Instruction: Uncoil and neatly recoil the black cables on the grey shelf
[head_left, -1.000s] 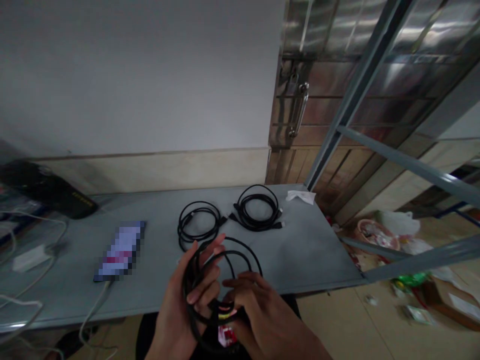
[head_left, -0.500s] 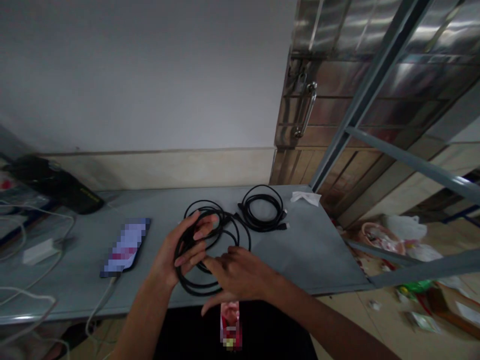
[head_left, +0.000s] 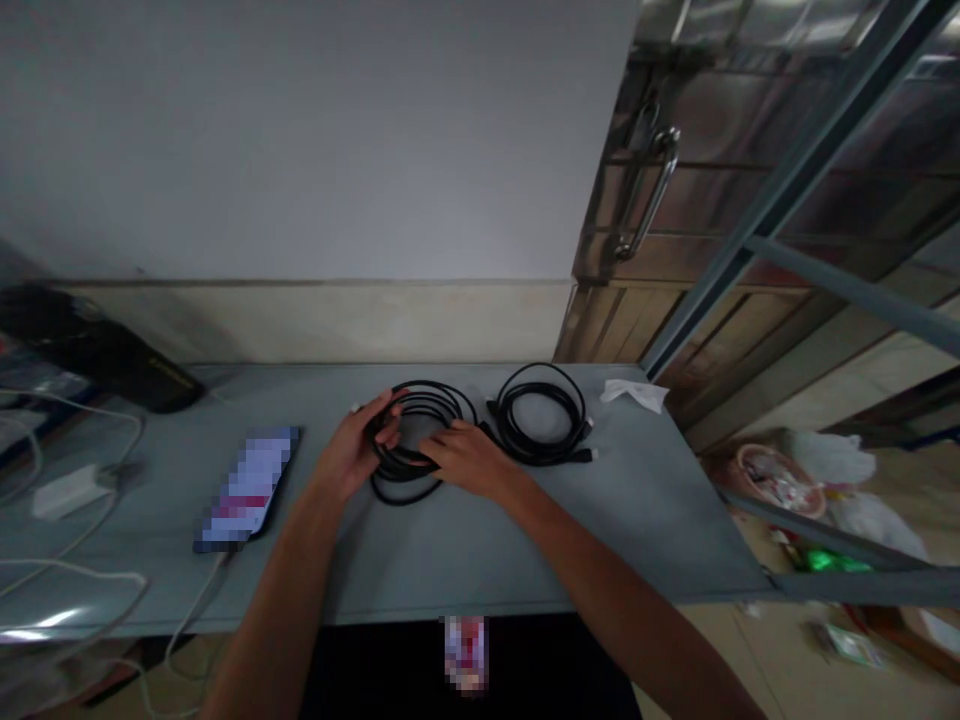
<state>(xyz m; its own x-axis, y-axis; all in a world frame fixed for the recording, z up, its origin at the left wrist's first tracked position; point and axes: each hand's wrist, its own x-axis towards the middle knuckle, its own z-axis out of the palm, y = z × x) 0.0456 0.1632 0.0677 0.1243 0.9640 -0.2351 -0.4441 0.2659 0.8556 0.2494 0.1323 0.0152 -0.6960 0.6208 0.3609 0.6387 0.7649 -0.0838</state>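
A black cable (head_left: 431,398) lies in several loops on the grey table (head_left: 525,540). My left hand (head_left: 358,447) is closed around the left side of the loops, fingers curled over the strands. At the lower right of the same coil, my right hand (head_left: 469,458) has its fingers pinched on the strands. To the right rests a second coiled black cable (head_left: 514,432), with its plugs pointing right; neither hand holds it.
A phone (head_left: 247,488) with a white cord lies at the left, near a white adapter (head_left: 71,491) and a black bottle (head_left: 112,350). A crumpled white paper (head_left: 634,394) sits at the back right. A metal frame (head_left: 825,170) rises at the right edge.
Both hands have moved forward with the cable, whose loops are now gathered closer together. My right hand has gone from spread fingers beside the loops to gripping them. The view has shifted slightly.
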